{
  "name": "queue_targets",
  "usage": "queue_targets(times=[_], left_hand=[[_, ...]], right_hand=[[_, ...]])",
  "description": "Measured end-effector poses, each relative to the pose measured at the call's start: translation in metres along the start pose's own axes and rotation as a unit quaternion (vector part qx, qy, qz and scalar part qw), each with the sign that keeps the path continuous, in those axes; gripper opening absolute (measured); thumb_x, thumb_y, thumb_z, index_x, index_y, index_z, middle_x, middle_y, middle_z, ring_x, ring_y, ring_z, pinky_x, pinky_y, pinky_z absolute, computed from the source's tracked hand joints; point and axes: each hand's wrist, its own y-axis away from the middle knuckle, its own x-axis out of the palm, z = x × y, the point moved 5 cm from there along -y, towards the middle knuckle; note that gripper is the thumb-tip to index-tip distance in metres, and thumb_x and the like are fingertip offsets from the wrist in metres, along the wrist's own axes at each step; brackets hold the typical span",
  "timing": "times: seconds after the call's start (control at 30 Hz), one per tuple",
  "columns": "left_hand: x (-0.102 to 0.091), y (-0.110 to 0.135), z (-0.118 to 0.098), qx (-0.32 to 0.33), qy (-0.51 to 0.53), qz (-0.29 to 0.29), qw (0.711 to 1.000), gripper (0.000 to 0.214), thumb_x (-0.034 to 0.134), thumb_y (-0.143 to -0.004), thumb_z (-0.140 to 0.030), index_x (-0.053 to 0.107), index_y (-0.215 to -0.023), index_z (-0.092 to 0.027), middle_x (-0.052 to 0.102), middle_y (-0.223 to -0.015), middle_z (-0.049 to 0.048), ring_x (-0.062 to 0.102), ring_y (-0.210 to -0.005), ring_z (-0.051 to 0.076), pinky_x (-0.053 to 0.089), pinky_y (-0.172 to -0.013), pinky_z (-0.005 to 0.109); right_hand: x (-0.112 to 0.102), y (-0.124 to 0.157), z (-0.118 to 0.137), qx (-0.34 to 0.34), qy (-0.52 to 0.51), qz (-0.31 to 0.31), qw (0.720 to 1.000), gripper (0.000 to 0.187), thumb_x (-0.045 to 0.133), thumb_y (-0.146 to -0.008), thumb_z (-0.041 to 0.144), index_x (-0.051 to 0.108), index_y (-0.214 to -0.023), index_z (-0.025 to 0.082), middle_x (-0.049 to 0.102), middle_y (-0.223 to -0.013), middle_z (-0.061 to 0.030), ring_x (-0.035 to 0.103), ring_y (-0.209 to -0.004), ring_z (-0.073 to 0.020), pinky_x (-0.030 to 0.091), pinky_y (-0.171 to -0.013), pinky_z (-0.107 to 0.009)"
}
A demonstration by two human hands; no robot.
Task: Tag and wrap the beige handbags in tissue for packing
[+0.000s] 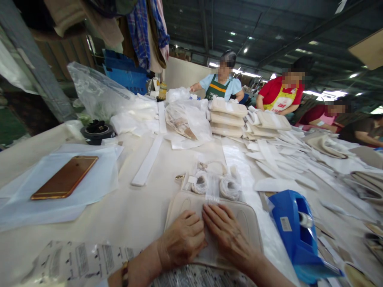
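A cream padded bag (245, 219) lies flat on the table right in front of me. My left hand (182, 239) rests on its middle with the fingers curled under, knuckles up. My right hand (227, 233) lies beside it, fingers stretched flat and pressing a clear plastic strip (212, 191) against the bag. Just beyond the bag sit clear packets holding coiled white straps (229, 187) and a small metal clasp (180, 176).
A blue tape dispenser (295, 231) stands at my right. A gold phone (66, 177) lies on white sheets at left. Stacked cream bags (227, 117), white strips and plastic bags cover the far table, where several people work. Printed packets (77, 263) lie near the front edge.
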Motion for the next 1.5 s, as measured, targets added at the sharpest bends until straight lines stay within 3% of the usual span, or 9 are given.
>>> queue_targets(times=[0.23,0.37,0.47,0.57,0.7,0.8,1.0,1.2,1.5], left_hand=[[-0.008,0.001,-0.002,-0.022,0.027,0.038,0.999,0.006,0.051,-0.082,-0.022,0.052,-0.082,-0.015,0.056,-0.081,0.0043,0.048,-0.077,0.019,0.039,-0.073,0.035],[-0.014,-0.002,-0.001,-0.041,0.033,0.044,0.998,0.013,0.05,-0.084,-0.029,0.05,-0.081,-0.017,0.056,-0.083,0.0046,0.049,-0.079,0.02,0.04,-0.074,0.036],[-0.014,-0.001,-0.001,-0.038,0.017,0.025,0.999,0.014,0.047,-0.087,-0.027,0.049,-0.077,-0.017,0.057,-0.081,0.0041,0.05,-0.077,0.019,0.041,-0.074,0.036],[-0.013,0.0,0.006,-0.076,-0.042,-0.036,0.996,0.011,0.045,-0.088,-0.023,0.054,-0.09,-0.017,0.061,-0.094,0.007,0.053,-0.092,0.022,0.039,-0.087,0.041],[-0.014,0.001,0.037,-0.362,-0.102,-0.024,0.926,0.041,0.045,-0.087,-0.028,0.043,-0.125,-0.012,0.049,-0.13,0.0166,0.041,-0.123,0.028,0.034,-0.101,0.045],[-0.02,-0.001,0.046,-0.49,-0.083,0.045,0.866,0.041,0.044,-0.087,-0.027,0.044,-0.125,-0.011,0.048,-0.132,0.0152,0.042,-0.123,0.025,0.039,-0.096,0.04],[-0.046,-0.013,0.056,-0.519,-0.09,0.079,0.847,0.026,0.05,-0.085,-0.03,0.056,-0.106,-0.015,0.062,-0.108,0.0098,0.055,-0.105,0.024,0.041,-0.089,0.037],[-0.035,-0.051,0.091,-0.548,-0.112,0.087,0.825,0.035,0.048,-0.088,-0.037,0.053,-0.109,-0.01,0.061,-0.105,0.0139,0.058,-0.102,0.025,0.045,-0.081,0.033],[-0.008,-0.061,0.084,-0.424,-0.154,0.042,0.892,0.053,0.044,-0.09,-0.034,0.033,-0.138,-0.013,0.045,-0.133,0.0178,0.041,-0.124,0.029,0.037,-0.099,0.042]], right_hand=[[0.0,0.023,0.022,-0.013,-0.053,0.034,0.998,0.049,0.04,-0.078,0.004,0.051,-0.124,0.013,0.059,-0.126,-0.011,0.048,-0.121,-0.0236,0.039,-0.101,-0.048],[-0.025,0.045,0.008,0.072,-0.066,-0.094,0.991,0.032,0.046,-0.082,0.008,0.06,-0.108,0.022,0.068,-0.107,-0.0041,0.058,-0.105,-0.0192,0.042,-0.099,-0.041],[-0.029,0.078,-0.021,0.309,-0.035,-0.215,0.926,0.037,0.049,-0.087,0.026,0.053,-0.123,0.021,0.055,-0.128,-0.0111,0.049,-0.119,-0.0265,0.041,-0.098,-0.047],[-0.006,0.102,-0.041,0.516,-0.154,-0.198,0.819,0.06,0.042,-0.087,0.049,0.039,-0.136,0.015,0.044,-0.139,-0.0143,0.044,-0.126,-0.0304,0.038,-0.102,-0.052],[0.01,0.103,-0.037,0.568,-0.271,-0.159,0.76,0.073,0.037,-0.084,0.056,0.03,-0.141,0.011,0.039,-0.144,-0.0132,0.039,-0.131,-0.0286,0.032,-0.109,-0.048],[0.009,0.106,-0.03,0.563,-0.281,-0.146,0.763,0.073,0.038,-0.083,0.055,0.031,-0.14,0.01,0.038,-0.145,-0.014,0.044,-0.128,-0.0285,0.035,-0.107,-0.046],[0.001,0.115,-0.03,0.508,-0.169,-0.144,0.832,0.059,0.039,-0.087,0.053,0.043,-0.129,0.011,0.054,-0.13,-0.0161,0.055,-0.116,-0.0288,0.046,-0.098,-0.045],[-0.037,0.052,-0.032,0.33,0.035,-0.24,0.912,0.039,0.04,-0.091,0.039,0.051,-0.119,0.014,0.059,-0.118,-0.0158,0.056,-0.108,-0.0279,0.05,-0.088,-0.044],[-0.015,0.0,-0.064,0.305,0.086,-0.144,0.937,0.041,0.055,-0.083,0.034,0.056,-0.116,0.009,0.059,-0.116,-0.0199,0.053,-0.108,-0.0332,0.049,-0.086,-0.047]])
